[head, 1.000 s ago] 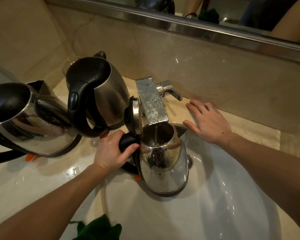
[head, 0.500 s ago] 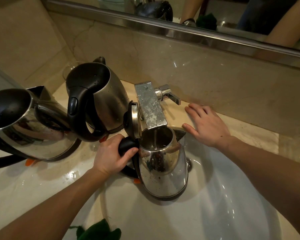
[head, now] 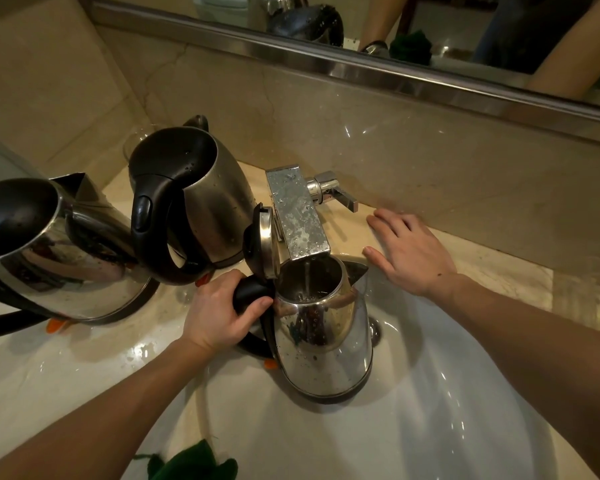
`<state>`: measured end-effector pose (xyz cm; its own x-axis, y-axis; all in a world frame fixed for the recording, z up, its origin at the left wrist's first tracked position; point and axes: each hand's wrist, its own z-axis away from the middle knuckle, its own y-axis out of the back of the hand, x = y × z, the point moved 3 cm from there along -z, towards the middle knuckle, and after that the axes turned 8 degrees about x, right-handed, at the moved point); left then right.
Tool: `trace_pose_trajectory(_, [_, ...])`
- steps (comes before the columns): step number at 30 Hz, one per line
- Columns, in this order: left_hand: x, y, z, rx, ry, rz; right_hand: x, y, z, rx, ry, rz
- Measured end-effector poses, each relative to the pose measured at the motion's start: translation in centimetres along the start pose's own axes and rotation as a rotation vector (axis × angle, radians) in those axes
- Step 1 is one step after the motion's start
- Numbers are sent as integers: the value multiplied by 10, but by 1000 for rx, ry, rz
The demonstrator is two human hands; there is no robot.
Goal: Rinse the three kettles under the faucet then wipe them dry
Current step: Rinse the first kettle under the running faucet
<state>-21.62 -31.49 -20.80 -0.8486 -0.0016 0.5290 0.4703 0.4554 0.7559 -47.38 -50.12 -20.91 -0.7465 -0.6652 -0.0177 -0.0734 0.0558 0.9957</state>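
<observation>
Head view: three kettles, left hand (head: 219, 313) gripping one kettle (head: 322, 327), right hand (head: 411, 251) flat, fingers apart.

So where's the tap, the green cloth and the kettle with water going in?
tap (head: 298, 216), head view, wet top of spout
green cloth (head: 194, 462), head view, middle fold
kettle (head: 326, 355), head view, shiny side

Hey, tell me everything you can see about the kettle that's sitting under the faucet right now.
The kettle under the faucet is shiny steel, speckled with droplets, with a dark base ring and a black handle. It stands upright in the white sink; its hinged lid is flipped up. A thin stream from the square chrome faucet falls into its open mouth. The left hand grips its handle; the right hand lies flat on the counter, off the kettle.
</observation>
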Motion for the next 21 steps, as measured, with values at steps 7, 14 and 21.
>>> trace_pose_trajectory(7, [1, 0, 0, 2, 7, 6, 1, -1, 0, 5, -5, -2])
trace_pose_trajectory(14, [2, 1, 0, 13, -12, 9, 1, -2, 0, 9, -7, 3])
trace_pose_trajectory(21, [1, 1, 0, 10, -4, 3, 1, -2, 0, 3, -8, -2])
